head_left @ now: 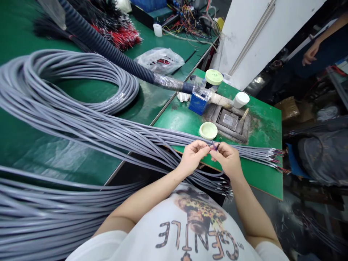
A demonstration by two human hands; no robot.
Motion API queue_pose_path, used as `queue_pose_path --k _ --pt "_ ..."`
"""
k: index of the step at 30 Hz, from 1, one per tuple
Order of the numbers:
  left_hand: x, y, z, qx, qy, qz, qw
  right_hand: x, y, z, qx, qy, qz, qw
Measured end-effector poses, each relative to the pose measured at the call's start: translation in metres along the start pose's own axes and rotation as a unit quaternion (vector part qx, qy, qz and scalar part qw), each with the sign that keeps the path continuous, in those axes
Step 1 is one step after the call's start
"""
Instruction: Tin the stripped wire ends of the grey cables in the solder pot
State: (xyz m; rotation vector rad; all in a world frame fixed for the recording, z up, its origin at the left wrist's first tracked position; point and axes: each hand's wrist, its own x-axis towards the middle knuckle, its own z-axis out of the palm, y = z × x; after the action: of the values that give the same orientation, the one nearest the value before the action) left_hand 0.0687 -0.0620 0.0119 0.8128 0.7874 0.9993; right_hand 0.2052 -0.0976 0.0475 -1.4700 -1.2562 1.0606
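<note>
My left hand (192, 157) and my right hand (226, 158) meet above the front of a small green workbench (261, 177). Their fingertips pinch the thin coloured wires (215, 146) that fan out from the end of a grey sheathed cable (174, 139). That cable belongs to a long bundle of grey cables (89, 119) running across the bench beneath my forearms. Its stripped ends spread out to the right (272, 157) and below my hands (224, 186). A pale green round lid (208, 130) lies just beyond my hands.
A metal tray in a grimy frame (227, 120), a blue box (198, 103), and a white-capped container (241, 99) stand beyond my hands. Coiled grey cable (81, 79), corrugated conduit (108, 47), and a plastic bag (160, 61) lie left. A co-worker's hand (311, 52) hangs at upper right.
</note>
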Motion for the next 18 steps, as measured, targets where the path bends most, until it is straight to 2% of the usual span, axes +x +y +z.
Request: queue_pose_path --k 5,12,15,18 --pt "0.004 -0.004 0.003 -0.041 -0.004 -0.017 0.999 0.005 0.002 -0.002 -0.039 0.012 -0.032 0.999" --pt "0.007 -0.007 0.012 -0.043 -0.006 0.001 0.999 0.006 -0.003 0.003 -0.016 0.058 -0.040 0.997" --pt "0.009 -0.004 0.012 0.018 -0.017 0.032 0.999 0.014 -0.006 -0.011 -0.051 0.086 -0.047 0.994" --pt "0.014 -0.001 0.003 0.143 -0.014 0.145 0.979 0.036 -0.005 -0.045 -0.113 0.140 -0.053 0.982"
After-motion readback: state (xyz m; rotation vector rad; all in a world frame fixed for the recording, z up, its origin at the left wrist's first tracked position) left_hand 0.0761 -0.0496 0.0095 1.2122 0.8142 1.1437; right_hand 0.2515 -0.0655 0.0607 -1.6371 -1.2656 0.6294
